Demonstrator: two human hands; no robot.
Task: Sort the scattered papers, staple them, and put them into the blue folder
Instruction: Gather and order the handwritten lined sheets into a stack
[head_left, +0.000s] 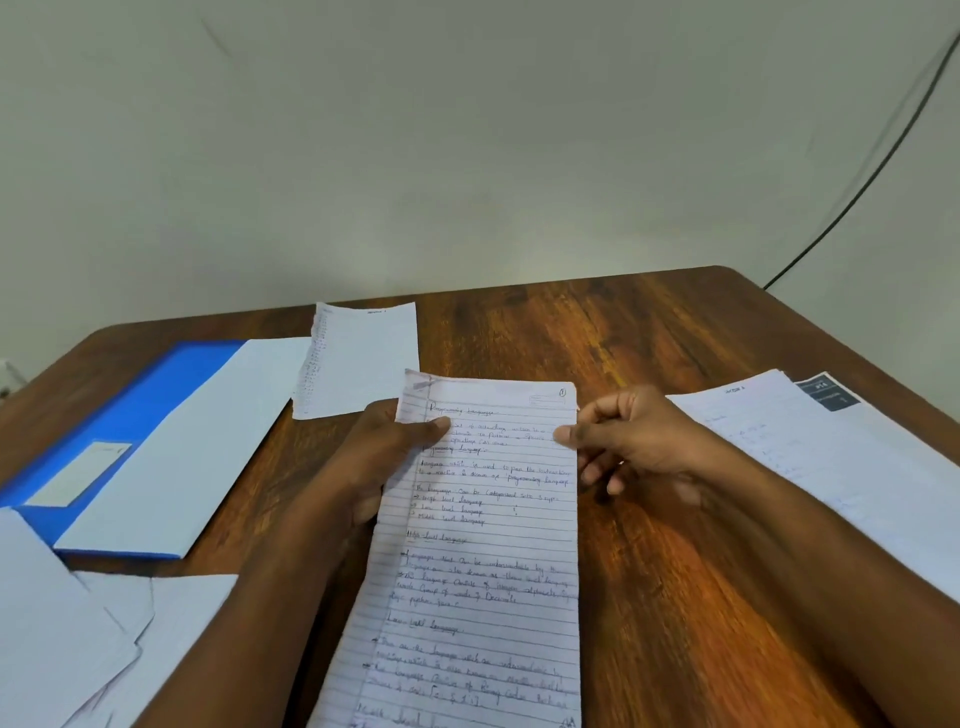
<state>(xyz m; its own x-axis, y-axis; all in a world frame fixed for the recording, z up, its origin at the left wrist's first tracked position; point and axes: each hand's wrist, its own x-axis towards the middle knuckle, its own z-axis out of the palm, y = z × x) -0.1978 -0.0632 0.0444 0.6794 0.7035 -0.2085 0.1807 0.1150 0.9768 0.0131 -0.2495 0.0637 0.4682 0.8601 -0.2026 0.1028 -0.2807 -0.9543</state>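
Observation:
A lined, handwritten sheet (483, 545) is held up above the wooden table (649, 343) in the middle of the view. My left hand (384, 452) grips its upper left edge, thumb on the front. My right hand (634, 441) pinches the upper right edge between thumb and forefinger. The blue folder (130, 405) lies closed at the left, with a white sheet (192, 447) lying across its right half. No stapler is in view.
A small torn sheet (358, 358) lies behind the held page. A stack of printed papers (841, 467) lies at the right edge. Several loose white sheets (67, 634) overlap at the near left. A black cable (857, 192) runs down the wall at the right.

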